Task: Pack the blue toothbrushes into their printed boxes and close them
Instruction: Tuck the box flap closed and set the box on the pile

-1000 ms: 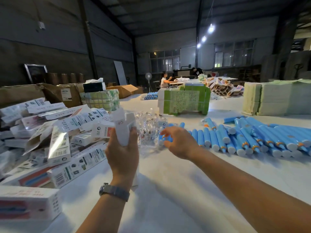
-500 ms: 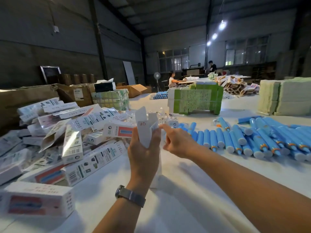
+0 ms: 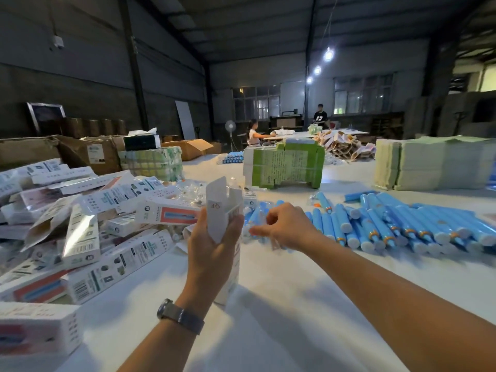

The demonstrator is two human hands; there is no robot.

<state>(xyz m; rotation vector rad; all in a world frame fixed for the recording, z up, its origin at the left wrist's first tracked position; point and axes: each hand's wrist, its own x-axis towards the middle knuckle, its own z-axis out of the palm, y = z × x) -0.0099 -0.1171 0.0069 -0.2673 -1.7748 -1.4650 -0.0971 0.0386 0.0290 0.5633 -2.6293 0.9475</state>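
My left hand (image 3: pixel 212 245) grips a white printed box (image 3: pixel 224 210) upright, its top flap standing open. My right hand (image 3: pixel 285 226) hovers just right of the box, at the left end of a long row of blue toothbrushes (image 3: pixel 375 226) lying on the white table (image 3: pixel 281 318). Its thumb and forefinger pinch the end of one blue toothbrush (image 3: pixel 253 224) in clear wrap, which is blurred. A heap of printed boxes (image 3: pixel 88 218) fills the table to the left.
A green-and-white stack of flat cartons (image 3: pixel 284 167) stands behind the toothbrushes, pale stacks (image 3: pixel 418 162) at the far right. Brown cardboard boxes (image 3: pixel 88 154) line the back left. Two people work at a distant table (image 3: pixel 295 134).
My right hand came back from the toothbrushes to the box mouth, then dropped to the left end of the row and pinched a toothbrush. My left hand kept holding the box.
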